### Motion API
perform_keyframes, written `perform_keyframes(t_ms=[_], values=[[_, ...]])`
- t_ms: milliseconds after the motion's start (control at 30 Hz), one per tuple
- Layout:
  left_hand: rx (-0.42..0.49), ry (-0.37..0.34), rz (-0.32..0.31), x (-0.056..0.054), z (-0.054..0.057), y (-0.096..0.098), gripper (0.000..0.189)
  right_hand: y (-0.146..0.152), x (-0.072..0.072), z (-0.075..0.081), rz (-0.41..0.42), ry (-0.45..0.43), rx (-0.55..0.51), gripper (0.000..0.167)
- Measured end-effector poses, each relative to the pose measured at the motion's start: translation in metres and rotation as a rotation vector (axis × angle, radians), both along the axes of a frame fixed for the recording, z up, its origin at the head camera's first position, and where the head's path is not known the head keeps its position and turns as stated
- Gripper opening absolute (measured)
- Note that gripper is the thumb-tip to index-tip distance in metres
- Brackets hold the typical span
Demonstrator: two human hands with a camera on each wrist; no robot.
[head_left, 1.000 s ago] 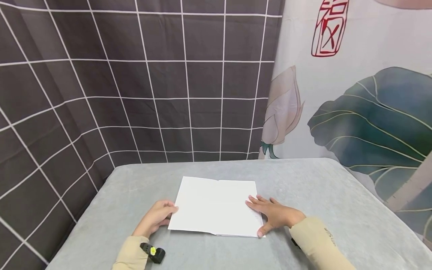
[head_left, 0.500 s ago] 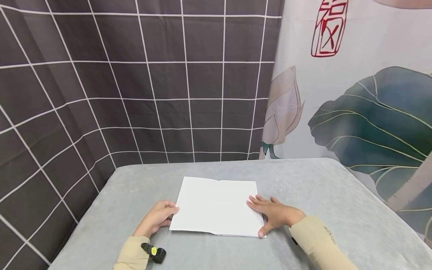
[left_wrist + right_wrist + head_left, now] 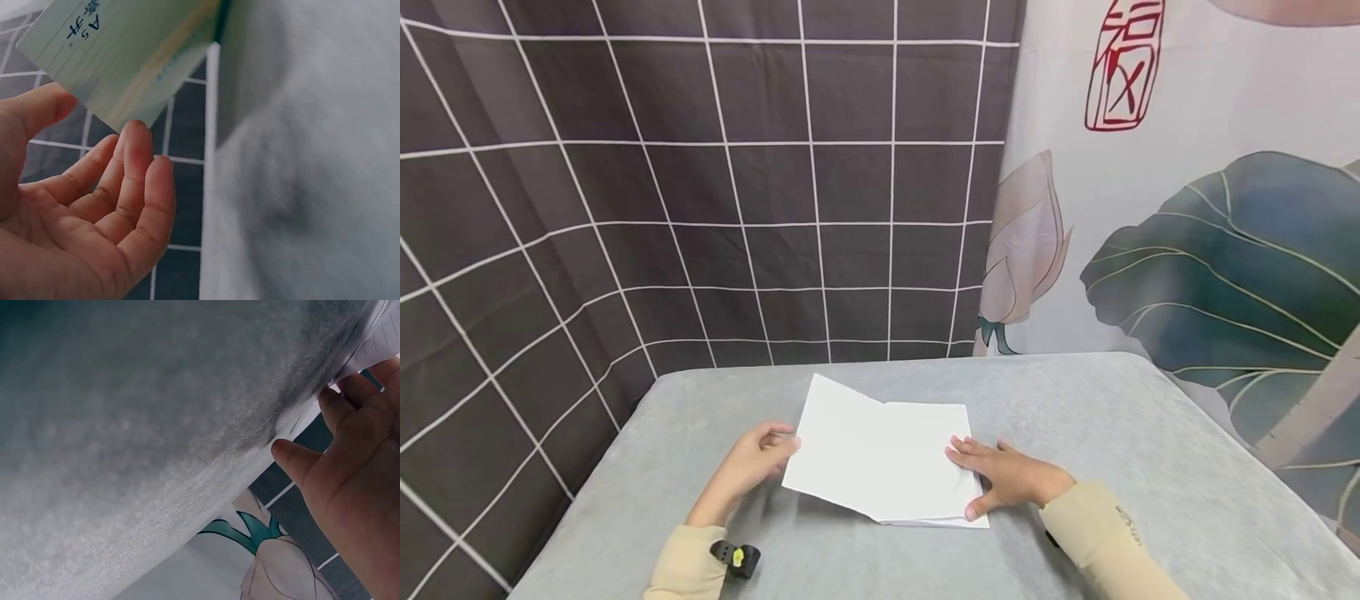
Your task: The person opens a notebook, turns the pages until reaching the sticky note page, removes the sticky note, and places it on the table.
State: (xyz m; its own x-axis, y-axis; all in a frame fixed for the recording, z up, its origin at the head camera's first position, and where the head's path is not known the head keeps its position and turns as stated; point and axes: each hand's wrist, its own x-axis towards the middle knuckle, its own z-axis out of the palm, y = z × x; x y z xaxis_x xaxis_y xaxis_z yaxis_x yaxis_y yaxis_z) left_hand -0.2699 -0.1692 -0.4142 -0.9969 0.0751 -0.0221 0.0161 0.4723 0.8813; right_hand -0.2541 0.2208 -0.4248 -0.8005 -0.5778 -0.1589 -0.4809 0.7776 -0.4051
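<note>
An open notebook lies on the table, its pages white in the head view. Its left half is raised at an angle, while the right half stays down. My left hand pinches the left edge between thumb and fingers. In the left wrist view the outside of the cover is pale green, with ruled lines and "A5" print, and its corner sits between the thumb and fingers of my left hand. My right hand, fingers spread, rests on the right edge of the notebook; in the right wrist view that hand is partly cut off.
A grey cloth covers the table. Behind it hangs a dark curtain with a white grid, and to the right a white curtain with a printed lotus. A black wrist device sits on my left sleeve.
The left half of the notebook, nearly flat before, has tilted up off the table. My left hand has risen slightly with its edge. My right hand has stayed at the right side.
</note>
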Motion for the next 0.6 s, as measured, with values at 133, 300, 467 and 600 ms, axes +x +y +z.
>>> perform_keyframes(t_ms=[133, 300, 467, 600], values=[[0.040, 0.061, -0.013, 0.002, 0.016, 0.006, 0.043, -0.001, 0.000, -0.001, -0.001, -0.011, -0.006, 0.097], [-0.033, 0.301, -0.001, 0.022, 0.048, 0.028, 0.031, -0.001, 0.001, -0.002, -0.006, -0.026, -0.010, 0.097], [-0.220, 0.745, -0.128, 0.050, 0.071, 0.069, 0.023, -0.001, 0.000, -0.001, -0.018, -0.042, -0.012, 0.098], [-0.445, 0.928, -0.328, 0.059, 0.068, 0.103, 0.021, -0.001, -0.001, 0.001, -0.021, -0.046, -0.003, 0.098]])
